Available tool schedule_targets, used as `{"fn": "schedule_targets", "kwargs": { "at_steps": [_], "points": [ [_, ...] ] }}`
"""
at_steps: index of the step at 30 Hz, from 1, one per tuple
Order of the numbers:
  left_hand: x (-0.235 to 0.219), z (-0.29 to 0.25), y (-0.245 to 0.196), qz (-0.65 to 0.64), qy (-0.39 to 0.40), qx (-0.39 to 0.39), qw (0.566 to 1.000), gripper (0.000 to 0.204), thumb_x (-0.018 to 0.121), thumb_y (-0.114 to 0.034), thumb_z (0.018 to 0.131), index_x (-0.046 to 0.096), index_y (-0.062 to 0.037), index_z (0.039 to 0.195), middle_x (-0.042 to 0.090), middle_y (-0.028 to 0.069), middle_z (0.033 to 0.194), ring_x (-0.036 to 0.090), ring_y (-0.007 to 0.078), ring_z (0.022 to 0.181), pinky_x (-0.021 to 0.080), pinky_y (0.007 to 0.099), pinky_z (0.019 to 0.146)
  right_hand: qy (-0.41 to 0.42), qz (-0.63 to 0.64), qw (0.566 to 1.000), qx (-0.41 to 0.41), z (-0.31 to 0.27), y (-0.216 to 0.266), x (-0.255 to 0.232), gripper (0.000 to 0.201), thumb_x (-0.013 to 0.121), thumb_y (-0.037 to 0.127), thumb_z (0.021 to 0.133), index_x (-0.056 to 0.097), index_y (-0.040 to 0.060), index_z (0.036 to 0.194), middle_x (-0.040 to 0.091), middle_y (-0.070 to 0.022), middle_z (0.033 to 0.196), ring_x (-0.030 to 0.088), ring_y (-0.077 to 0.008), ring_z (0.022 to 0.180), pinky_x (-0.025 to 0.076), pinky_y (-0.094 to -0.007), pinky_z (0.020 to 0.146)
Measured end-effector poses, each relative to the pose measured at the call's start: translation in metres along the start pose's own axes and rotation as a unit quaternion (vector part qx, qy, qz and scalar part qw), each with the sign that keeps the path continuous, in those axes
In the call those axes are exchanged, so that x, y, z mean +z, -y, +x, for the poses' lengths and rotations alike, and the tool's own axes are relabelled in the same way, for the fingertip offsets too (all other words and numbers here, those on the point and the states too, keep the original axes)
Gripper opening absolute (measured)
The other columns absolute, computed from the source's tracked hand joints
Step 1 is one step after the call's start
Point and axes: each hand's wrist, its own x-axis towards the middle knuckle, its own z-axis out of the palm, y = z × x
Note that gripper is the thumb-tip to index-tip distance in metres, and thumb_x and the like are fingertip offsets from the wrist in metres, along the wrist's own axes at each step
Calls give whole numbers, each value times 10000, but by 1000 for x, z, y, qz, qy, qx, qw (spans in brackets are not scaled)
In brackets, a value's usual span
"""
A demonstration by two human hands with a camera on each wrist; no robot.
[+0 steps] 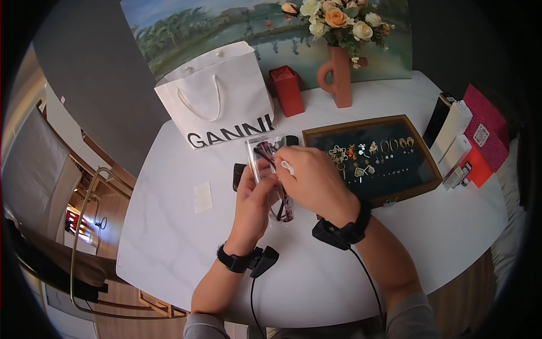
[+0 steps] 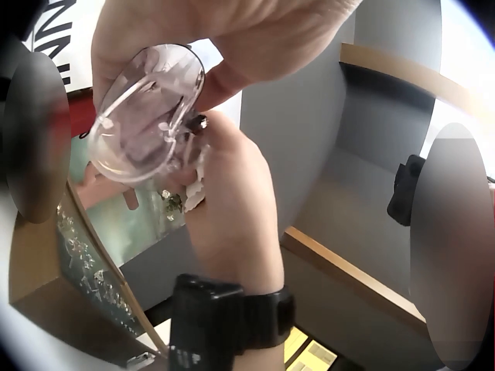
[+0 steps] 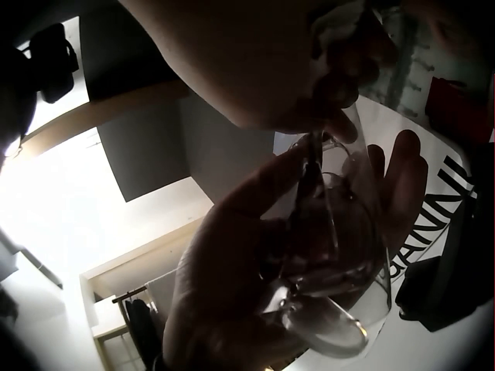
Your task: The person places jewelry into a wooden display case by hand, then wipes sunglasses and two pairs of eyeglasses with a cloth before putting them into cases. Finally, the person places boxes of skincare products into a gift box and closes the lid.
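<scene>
My left hand (image 1: pixel 252 204) holds a clear plastic case (image 1: pixel 261 169) upright above the table, thumb across its front. Inside it shows a pair of glasses (image 1: pixel 288 212) with dark reddish, patterned parts. In the left wrist view, the oval end of the case (image 2: pixel 151 116) faces the camera. My right hand (image 1: pixel 319 182) is at the right side of the case, fingers curled in close to it. A small crumpled white piece (image 1: pixel 288 168) sticks out of those fingers. The right wrist view is dark, but the glasses (image 3: pixel 325 232) show through the plastic.
Behind stand a white paper bag (image 1: pixel 220 96), a red box (image 1: pixel 287 90) and a terracotta vase (image 1: pixel 340 79) with flowers. A jewellery case (image 1: pixel 389 195) lies to the right, near several upright boxes (image 1: pixel 451 124). A pale slip (image 1: pixel 202 197) and a black object (image 1: pixel 239 176) lie left.
</scene>
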Motion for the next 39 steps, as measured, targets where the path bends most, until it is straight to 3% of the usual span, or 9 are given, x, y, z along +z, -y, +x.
{"fn": "schedule_targets", "kwargs": {
  "at_steps": [6, 8, 9, 11, 16, 23, 26, 31, 39],
  "points": [
    [-11, 4, 4, 19, 22, 63, 998, 370, 436, -30, 931, 518, -7, 1291, 628, 50, 1127, 618, 117, 994, 510, 290, 861, 54, 163, 984, 37, 4, 1, -1, 216, 618, 170, 931, 603, -24, 836, 658, -197, 717, 652, -391, 689, 489, -458, 618],
    [-13, 5, 5, 3, 18, 74, 997, 353, 436, -31, 936, 524, -2, 1276, 631, 60, 1128, 620, 116, 981, 510, 283, 859, 65, 224, 972, 18, 4, -1, -1, 190, 661, 165, 912, 646, -24, 893, 662, -163, 714, 643, -264, 608, 492, -359, 604],
    [-14, 5, 5, 18, 15, 73, 997, 345, 442, -28, 938, 519, 4, 1273, 638, 64, 1115, 629, 114, 963, 516, 276, 848, 65, 224, 972, 18, 4, 0, -4, 190, 661, 165, 912, 646, -24, 893, 662, -163, 714, 643, -264, 608, 492, -359, 604],
    [-13, 5, 6, 34, 12, 72, 997, 338, 448, -24, 940, 514, 10, 1269, 646, 68, 1102, 638, 111, 945, 521, 268, 837, 97, 197, 975, 43, 5, 5, -10, 267, 671, 231, 898, 624, -27, 845, 644, -215, 722, 629, -391, 665, 477, -431, 608],
    [-15, 6, 6, 189, 21, 68, 979, 321, 539, -23, 971, 448, 15, 1276, 686, 91, 1024, 676, 124, 879, 568, 269, 778, 107, 164, 979, 62, 5, -4, -7, 284, 673, 213, 871, 614, -44, 767, 636, -216, 689, 623, -377, 618, 475, -428, 590],
    [-13, 5, 4, 112, 22, 30, 993, 316, 497, -46, 970, 432, 17, 1273, 683, 123, 1028, 696, 173, 910, 589, 312, 821, 143, 80, 977, 136, 6, 2, -13, 255, 665, 197, 855, 644, -33, 746, 644, -217, 682, 666, -394, 680, 519, -445, 623],
    [-10, 3, 5, 131, 9, 22, 991, 374, 431, -115, 935, 458, 4, 1289, 674, 166, 1082, 692, 215, 924, 582, 365, 833, 116, -25, 989, 90, -1, 7, -6, 232, 657, 199, 873, 675, -20, 797, 675, -212, 731, 683, -395, 737, 541, -463, 662],
    [-16, 5, 1, 107, 16, 34, 994, 436, 399, -150, 938, 402, -38, 1360, 668, 168, 1124, 674, 270, 977, 546, 442, 920, 146, -11, 984, 98, 0, 2, -9, 223, 644, 198, 910, 688, -9, 836, 694, -203, 761, 687, -399, 768, 548, -474, 684],
    [-9, 1, -1, 100, 35, 73, 992, 430, 424, -78, 952, 354, -20, 1373, 617, 166, 1223, 630, 229, 1058, 524, 378, 942, 136, 10, 982, 132, 1, 10, -10, 222, 647, 176, 915, 693, -36, 870, 680, -228, 748, 682, -413, 773, 541, -480, 688]
  ]
}}
